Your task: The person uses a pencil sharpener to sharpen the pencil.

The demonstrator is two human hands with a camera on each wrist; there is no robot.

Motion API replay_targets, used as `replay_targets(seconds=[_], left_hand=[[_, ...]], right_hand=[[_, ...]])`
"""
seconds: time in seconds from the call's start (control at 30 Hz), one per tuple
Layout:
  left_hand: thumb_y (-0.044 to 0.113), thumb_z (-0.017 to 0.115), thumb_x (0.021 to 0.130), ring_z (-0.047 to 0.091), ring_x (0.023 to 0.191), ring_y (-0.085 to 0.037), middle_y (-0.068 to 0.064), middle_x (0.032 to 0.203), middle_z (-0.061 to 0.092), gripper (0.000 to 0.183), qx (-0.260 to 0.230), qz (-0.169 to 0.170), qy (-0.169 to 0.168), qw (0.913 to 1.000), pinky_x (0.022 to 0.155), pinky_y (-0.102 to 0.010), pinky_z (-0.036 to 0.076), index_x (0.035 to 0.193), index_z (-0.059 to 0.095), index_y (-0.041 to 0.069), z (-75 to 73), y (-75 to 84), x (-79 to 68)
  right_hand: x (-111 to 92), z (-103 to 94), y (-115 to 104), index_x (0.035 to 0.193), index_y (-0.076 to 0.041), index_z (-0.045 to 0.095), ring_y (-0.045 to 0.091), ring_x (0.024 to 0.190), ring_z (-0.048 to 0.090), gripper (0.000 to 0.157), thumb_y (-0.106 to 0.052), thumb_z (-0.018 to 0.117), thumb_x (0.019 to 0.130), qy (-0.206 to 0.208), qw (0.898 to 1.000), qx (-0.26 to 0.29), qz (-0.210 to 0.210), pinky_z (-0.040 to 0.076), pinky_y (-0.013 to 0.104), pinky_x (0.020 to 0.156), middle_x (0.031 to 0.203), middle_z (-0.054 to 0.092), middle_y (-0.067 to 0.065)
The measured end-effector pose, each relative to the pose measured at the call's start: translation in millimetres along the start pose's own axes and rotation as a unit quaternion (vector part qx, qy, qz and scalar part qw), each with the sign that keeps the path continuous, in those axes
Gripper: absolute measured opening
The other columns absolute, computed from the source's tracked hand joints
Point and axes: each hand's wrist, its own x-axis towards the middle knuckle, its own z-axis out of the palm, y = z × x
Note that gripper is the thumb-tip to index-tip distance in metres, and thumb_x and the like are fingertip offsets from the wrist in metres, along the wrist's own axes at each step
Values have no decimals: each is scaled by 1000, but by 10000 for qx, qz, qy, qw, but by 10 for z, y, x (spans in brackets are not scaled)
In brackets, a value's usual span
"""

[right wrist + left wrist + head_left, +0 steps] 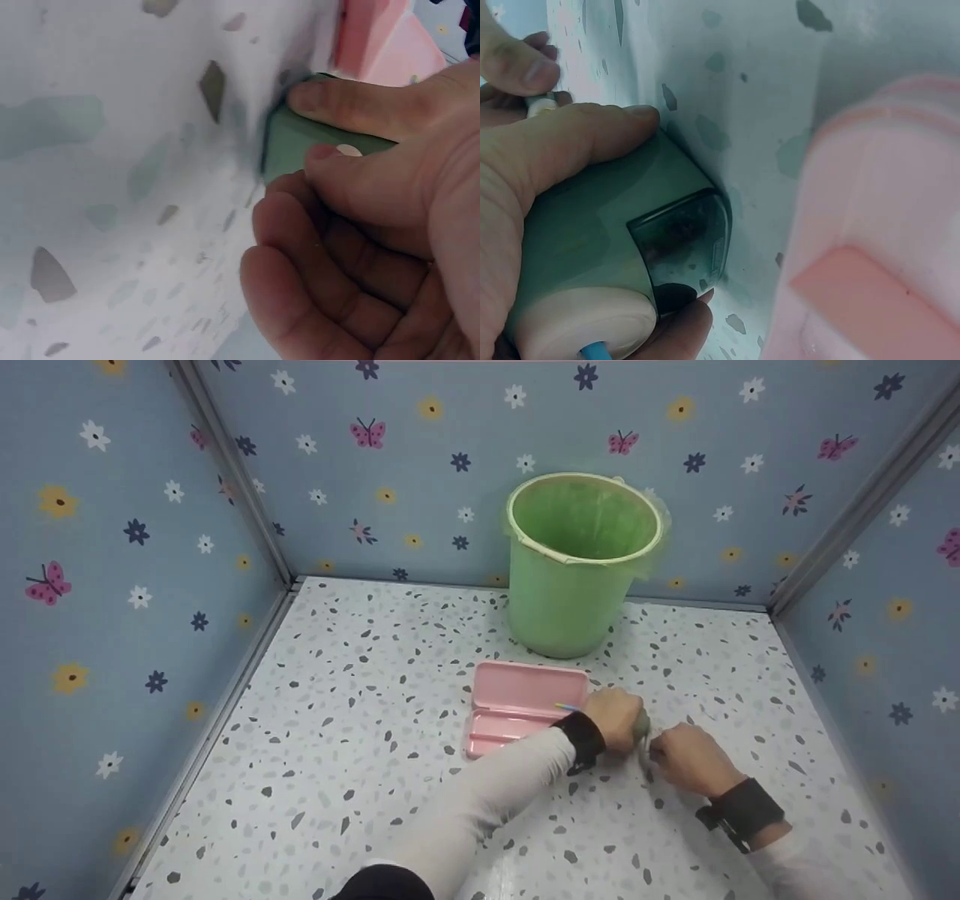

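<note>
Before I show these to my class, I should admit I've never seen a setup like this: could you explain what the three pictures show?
There is no robot here: a person works with their left hand and right hand, both bare. The widest picture comes from a camera worn on the head, looking forward and down. The other two come from cameras on the wrists, each close to its own hand's work.

On the speckled surface are an open pink case and, farther back, a green bucket.

The left hand holds a green device, probably a pencil sharpener, with a thin stick, likely a pencil, poking out. The right hand pinches a small pale piece beside it, mostly hidden by the fingers.
</note>
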Motion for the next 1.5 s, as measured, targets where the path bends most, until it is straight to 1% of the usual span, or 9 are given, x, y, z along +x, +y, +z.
replay_targets(seconds=[0.17, 0.27, 0.43, 0.63, 0.83, 1.0, 1.33, 1.4, 1.5], left_hand=[[29, 83, 88, 59, 67, -16, 4, 76, 69, 15, -109, -67, 32, 9999, 57, -33, 48, 79, 71, 25, -8, -5, -9], [30, 85, 88, 62, 71, -16, 4, 83, 72, 11, -159, -174, 26, 9997, 62, -32, 52, 92, 76, 25, -19, -3, -22], [37, 87, 88, 68, 81, -14, 4, 95, 76, 28, -243, -323, 62, 9992, 72, -31, 59, 111, 77, 25, -34, 5, -54], [34, 87, 87, 69, 84, -15, 4, 97, 78, 28, -388, -285, -43, 9988, 73, -31, 59, 112, 77, 26, -27, -13, -60], [33, 91, 81, 71, 86, -16, 3, 101, 80, 37, -174, -267, 34, 9995, 74, -33, 61, 115, 78, 26, -39, -31, -30], [37, 90, 83, 72, 86, -15, 3, 101, 80, 35, -102, -213, 12, 9997, 74, -33, 62, 115, 78, 27, -9, -22, 4], [33, 95, 75, 72, 88, -15, 5, 104, 80, 47, -36, -164, 124, 9998, 74, -32, 60, 118, 78, 27, -53, -31, -56], [32, 96, 74, 72, 88, -15, 5, 104, 80, 50, -79, -174, 103, 9998, 75, -32, 60, 120, 78, 26, -55, -26, -63], [32, 96, 74, 72, 89, -15, 4, 105, 80, 52, -161, -144, 40, 9998, 75, -31, 59, 123, 77, 25, -59, -20, -66]], right_hand=[[-7, -114, -38, 70, -15, 74, 11, 59, 44, 23, -1, 79, 87, 42, 9998, -149, -97, 41, 32, 57, 61, 57, -7], [7, -191, -54, 68, -16, 72, 10, 58, 43, 25, 0, 80, 86, 97, 9993, -274, -252, 40, 32, 55, 60, 56, -7], [52, -312, -74, 64, -17, 69, 11, 55, 44, 29, 2, 80, 82, 188, 9982, -442, -351, 43, 34, 53, 58, 56, -6], [83, -377, -71, 64, -17, 69, 9, 56, 44, 30, 3, 79, 83, 74, 9990, -346, -263, 41, 31, 53, 59, 55, -8], [135, -432, -41, 62, -18, 65, 11, 57, 40, 35, 3, 82, 85, 202, 9979, -451, -406, 37, 32, 54, 60, 50, -8], [175, -490, 3, 62, -19, 65, 12, 58, 40, 35, 3, 81, 85, 187, 9979, -498, -362, 38, 35, 55, 60, 49, -8], [410, -551, 168, 69, -14, 76, 13, 58, 47, 25, 3, 81, 87, 180, 9991, -315, -201, 44, 37, 56, 62, 60, -6], [468, -531, 241, 69, -14, 76, 13, 59, 48, 26, 3, 81, 87, 110, 9996, -194, -159, 45, 36, 57, 63, 63, -6], [546, -468, 371, 75, -12, 84, 11, 61, 55, 19, 2, 83, 87, -44, 9999, 135, -43, 49, 36, 60, 69, 74, -3]])
